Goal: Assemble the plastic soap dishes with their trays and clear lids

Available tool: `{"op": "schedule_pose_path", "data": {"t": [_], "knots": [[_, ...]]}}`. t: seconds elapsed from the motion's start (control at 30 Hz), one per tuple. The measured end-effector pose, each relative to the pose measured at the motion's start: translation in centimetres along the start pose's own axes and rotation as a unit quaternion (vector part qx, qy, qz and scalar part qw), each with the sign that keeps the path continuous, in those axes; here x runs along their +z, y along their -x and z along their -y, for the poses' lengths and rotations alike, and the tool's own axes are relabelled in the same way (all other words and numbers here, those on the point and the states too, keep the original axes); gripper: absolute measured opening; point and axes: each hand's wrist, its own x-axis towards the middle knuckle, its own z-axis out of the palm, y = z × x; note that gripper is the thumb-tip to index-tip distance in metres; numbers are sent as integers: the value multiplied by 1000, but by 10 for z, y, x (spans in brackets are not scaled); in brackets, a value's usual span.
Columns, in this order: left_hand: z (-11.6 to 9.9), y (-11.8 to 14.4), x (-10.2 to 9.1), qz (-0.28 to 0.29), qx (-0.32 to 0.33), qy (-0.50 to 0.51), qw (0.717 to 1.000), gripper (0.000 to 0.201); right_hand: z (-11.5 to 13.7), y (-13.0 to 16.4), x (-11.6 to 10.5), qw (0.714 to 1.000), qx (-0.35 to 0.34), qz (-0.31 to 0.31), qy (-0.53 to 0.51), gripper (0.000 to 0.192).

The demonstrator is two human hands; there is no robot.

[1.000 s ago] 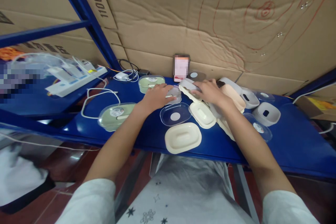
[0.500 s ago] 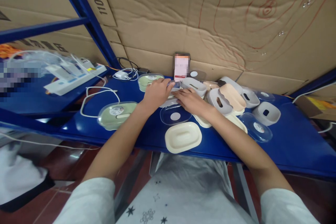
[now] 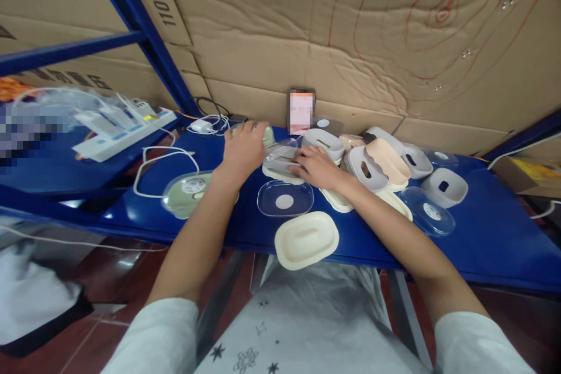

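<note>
At the back left, my left hand [image 3: 246, 147] arches over a green lidded box [image 3: 267, 135], its fingers curled round the top. My right hand [image 3: 319, 166] grips the right end of a grey box [image 3: 280, 155] on a cream base, with a clear cover over it. In front of that box lies a clear lid [image 3: 284, 197] with a round white sticker. Nearest me, a cream oval tray [image 3: 307, 239] overhangs the table edge. Another green box [image 3: 182, 196] under a clear lid stands beside my left forearm, partly hidden by it.
Grey and peach box parts [image 3: 388, 163] are piled right of my right hand, with a clear lid [image 3: 432, 216] beside them. A phone [image 3: 301, 111] leans against the cardboard wall. White cable [image 3: 139, 175] and a power strip [image 3: 118, 137] lie at left.
My left hand has moved left from the grey box to the back green box. The front clear lid has shifted left and nearer; the cream tray has slid towards me. My right hand has barely moved.
</note>
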Motion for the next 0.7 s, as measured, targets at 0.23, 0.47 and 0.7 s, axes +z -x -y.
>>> {"op": "schedule_pose_path", "data": {"t": [0.23, 0.47, 0.7], "knots": [[19, -9, 13, 76, 9, -48, 996, 72, 47, 20, -23, 990, -107, -63, 72, 45], [31, -20, 16, 71, -9, -27, 997, 58, 114, 46, 6, 966, -239, -84, 44, 47], [45, -24, 16, 88, -12, 36, 995, 59, 97, 36, 34, 961, -257, -94, 40, 51]]}}
